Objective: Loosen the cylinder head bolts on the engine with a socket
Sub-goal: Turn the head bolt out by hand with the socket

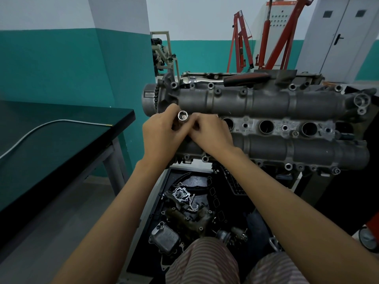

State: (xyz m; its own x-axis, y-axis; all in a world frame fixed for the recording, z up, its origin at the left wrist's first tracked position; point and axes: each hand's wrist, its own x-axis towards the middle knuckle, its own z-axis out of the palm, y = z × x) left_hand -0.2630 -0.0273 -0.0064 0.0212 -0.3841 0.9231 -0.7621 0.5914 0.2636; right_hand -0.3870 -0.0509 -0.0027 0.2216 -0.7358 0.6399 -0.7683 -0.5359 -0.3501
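head view: only one camera here, so everything's placed off the engine
engine (266,103): grey cylinder head facing up, sits mid-frame on a stand, cam housings running left to right with a row of round plug wells between them
socket (182,115): shiny chrome one, open end pointing up at the camera, held right over the left end of the engine, just in front of the far cam housing
left hand (162,136): fingers curled round the socket from the left, thumb side up against it, so it's gripping the socket
right hand (211,134): pressed up against the left hand, fingertips pinching at the lower part of the socket; exactly what sits under the fingers I can't tell, they cover it
head bolts: can't honestly pick them out, lots of little bolt holes and bosses along the engine's edges, too small to call
ratchet (225,79): lying flat on the far top edge of the engine, chrome head toward the left, red and black handle toward the right, nobody touching it
parts tray (205,206): black bin on the floor below the near side of the engine, full of loose bits, a chain, a gasket-looking plate, a finned cooler block
table (61,140): dark-topped bench off to the left of the engine, a grey cable trailing across it
engine hoist (272,37): red frame standing behind the engine against the wall
legs: striped trousers at the bottom, just near of the tray
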